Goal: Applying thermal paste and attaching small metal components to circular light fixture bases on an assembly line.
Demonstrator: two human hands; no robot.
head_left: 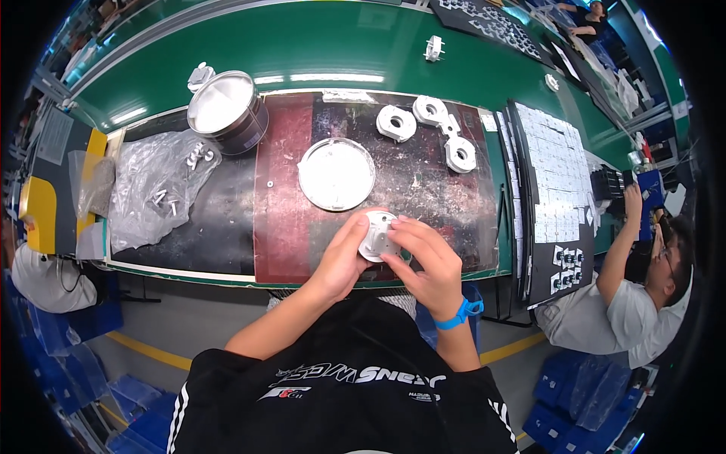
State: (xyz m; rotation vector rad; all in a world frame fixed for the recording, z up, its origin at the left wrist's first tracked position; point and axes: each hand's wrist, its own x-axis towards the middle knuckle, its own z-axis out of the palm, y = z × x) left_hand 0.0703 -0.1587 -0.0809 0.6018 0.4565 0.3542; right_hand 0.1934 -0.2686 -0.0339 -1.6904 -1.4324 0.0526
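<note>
A round white plastic part (373,240) is held above the near edge of the workbench, with a few small holes in its face. My left hand (342,256) wraps its left side, fingers closed on the rim. On the other side my right hand (432,265), a blue band at its wrist, has thumb and fingertips pressed on the part. Just beyond lies a round white lid or dish (337,174). Further right are white ring-shaped housings (396,123), grouped with a small white connector piece (449,125).
To the left stand an open metal can (246,129) and a clear plastic bag (151,197) with small white pieces. Stacked black trays of white parts (556,174) border the right. Beyond runs a green conveyor belt (340,45). A co-worker (628,303) sits at the right.
</note>
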